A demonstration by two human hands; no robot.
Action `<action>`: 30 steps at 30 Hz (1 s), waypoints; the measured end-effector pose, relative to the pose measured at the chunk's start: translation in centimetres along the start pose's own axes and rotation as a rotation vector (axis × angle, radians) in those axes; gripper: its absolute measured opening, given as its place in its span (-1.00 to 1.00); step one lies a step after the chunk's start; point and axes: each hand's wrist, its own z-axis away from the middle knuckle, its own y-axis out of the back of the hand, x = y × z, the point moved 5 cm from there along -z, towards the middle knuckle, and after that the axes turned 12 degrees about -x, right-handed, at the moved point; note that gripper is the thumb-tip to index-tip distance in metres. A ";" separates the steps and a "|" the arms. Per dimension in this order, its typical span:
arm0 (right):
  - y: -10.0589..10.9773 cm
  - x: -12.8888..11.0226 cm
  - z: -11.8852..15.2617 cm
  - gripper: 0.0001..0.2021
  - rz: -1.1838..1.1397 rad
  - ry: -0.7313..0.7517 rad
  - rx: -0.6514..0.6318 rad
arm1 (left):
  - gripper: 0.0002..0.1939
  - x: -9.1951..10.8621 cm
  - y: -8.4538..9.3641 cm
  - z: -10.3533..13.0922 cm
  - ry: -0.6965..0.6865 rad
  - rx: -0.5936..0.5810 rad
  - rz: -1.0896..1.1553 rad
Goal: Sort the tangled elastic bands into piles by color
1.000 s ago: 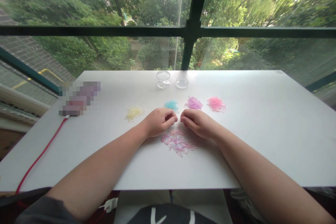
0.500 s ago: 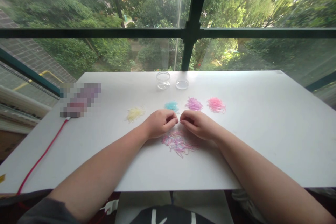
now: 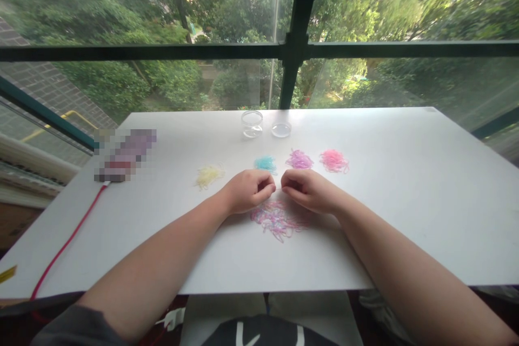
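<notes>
My left hand and my right hand face each other with fingertips pinched, a small gap between them. A faint thin strand, seemingly a small rubber band, spans that gap; its colour is hard to make out. Just below the hands lies a loose mixed pile of thin rubber bands in pink, purple and pale blue. Beyond the hands are single-colour heaps: blue bands, purple bands and pink bands. Yellow bands lie to the left of my left hand.
A clear round container and its clear lid stand near the back edge of the white table. At the left lies a blurred-out device with a red cable. A window with dark frames rises behind the table.
My right hand has shifted slightly to the right, widening the gap between the fingertips. My left hand stays nearly in place, and the piles look unchanged.
</notes>
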 end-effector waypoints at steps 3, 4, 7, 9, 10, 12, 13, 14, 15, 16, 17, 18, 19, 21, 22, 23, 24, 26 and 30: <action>0.1 0.0 0.0 -0.93 -0.012 0.000 0.005 | -0.83 0.0 0.0 0.0 0.000 0.004 0.003; 0.1 0.0 0.0 -0.94 -0.013 0.003 0.006 | -0.83 -0.1 0.0 0.0 0.003 0.005 0.004; 0.1 0.2 0.0 -0.94 -0.007 0.002 0.011 | -0.81 -0.1 0.0 -0.1 0.009 0.007 0.014; 0.2 0.3 0.0 -0.95 0.006 0.001 0.016 | -0.80 0.0 0.0 -0.1 0.013 0.003 0.022; 0.2 0.4 0.0 -0.95 0.016 -0.001 0.019 | -0.80 0.0 0.0 0.0 0.014 -0.008 0.027; 0.4 0.5 0.1 -0.94 0.041 -0.011 0.025 | -0.81 0.1 0.0 0.0 0.007 -0.050 0.038; 0.5 0.6 0.1 -0.94 0.052 -0.020 0.027 | -0.83 0.2 0.0 0.1 0.001 -0.080 0.042; 0.6 0.7 0.2 -0.94 0.062 -0.031 0.028 | -0.84 0.3 0.0 0.1 -0.005 -0.112 0.045; 0.7 0.8 0.2 -0.94 0.069 -0.041 0.026 | -0.85 0.3 0.0 0.2 -0.011 -0.142 0.046; 0.8 0.8 0.2 -0.94 0.073 -0.048 0.023 | -0.84 0.4 0.0 0.3 -0.019 -0.167 0.047; 0.8 0.9 0.2 -0.94 0.077 -0.051 0.016 | -0.82 0.5 0.0 0.4 -0.030 -0.185 0.045; 0.9 0.8 0.2 -0.93 0.080 -0.051 0.007 | -0.79 0.6 0.1 0.5 -0.045 -0.198 0.042; 0.9 0.8 0.2 -0.93 0.082 -0.049 -0.002 | -0.76 0.7 0.1 0.5 -0.063 -0.206 0.036; 0.8 0.7 0.2 -0.90 0.088 -0.045 -0.016 | -0.74 0.9 0.1 0.6 -0.103 -0.206 0.005; 0.8 0.7 0.2 -0.89 0.093 -0.047 -0.018 | -0.74 1.0 0.1 0.5 -0.113 -0.197 -0.017; 0.8 0.7 0.1 -0.88 0.097 -0.051 -0.019 | -0.76 1.0 0.1 0.5 -0.114 -0.184 -0.038; 0.8 0.7 0.2 -0.88 0.101 -0.055 -0.019 | -0.79 1.0 0.1 0.5 -0.108 -0.170 -0.056; 0.7 0.7 0.2 -0.87 0.112 -0.063 -0.025 | -0.83 1.0 0.1 0.4 -0.085 -0.147 -0.075; 0.6 0.5 0.3 -0.89 0.113 -0.053 -0.073 | -0.87 0.8 0.2 0.2 -0.060 -0.131 -0.073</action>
